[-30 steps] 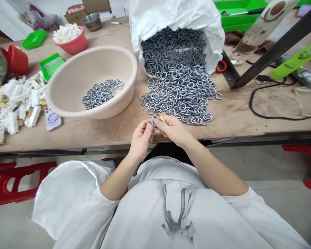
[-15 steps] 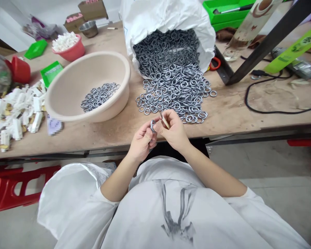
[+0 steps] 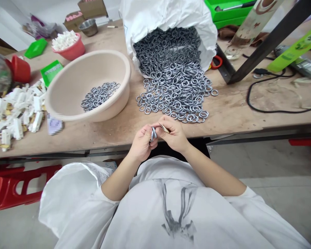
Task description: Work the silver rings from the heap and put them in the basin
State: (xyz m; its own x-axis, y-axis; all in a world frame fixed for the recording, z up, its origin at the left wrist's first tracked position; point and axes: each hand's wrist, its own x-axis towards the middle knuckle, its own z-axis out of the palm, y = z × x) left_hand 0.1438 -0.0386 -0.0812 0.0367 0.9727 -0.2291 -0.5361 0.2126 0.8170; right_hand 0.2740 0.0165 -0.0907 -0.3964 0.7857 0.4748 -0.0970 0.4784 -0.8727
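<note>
Just in front of the table edge, my left hand (image 3: 140, 144) pinches grey metal rings (image 3: 153, 133); two show, crossing each other between the fingertips. My right hand (image 3: 174, 135) touches the rings with thumb and fingers from the other side. Tucked in its curled fingers is a thin, pale-handled tool (image 3: 165, 128) with a dark pointed tip, its kind too small to make out. Beyond my hands, a heap of loose metal rings (image 3: 175, 90) spills from a white sack (image 3: 168, 14) lying on its side. More rings lie in a beige basin (image 3: 67, 83).
White plastic parts (image 3: 17, 114) are piled at the left, near a pink bowl (image 3: 72, 52) of white pieces and a green tray (image 3: 52, 72). At the right stand a black metal bar (image 3: 264, 41) and a looped black cable (image 3: 248, 100). A red stool (image 3: 23, 186) is below.
Two crossing rings now show between my fingertips, where one showed before. My right hand has lowered slightly and its tool has tilted flatter.
</note>
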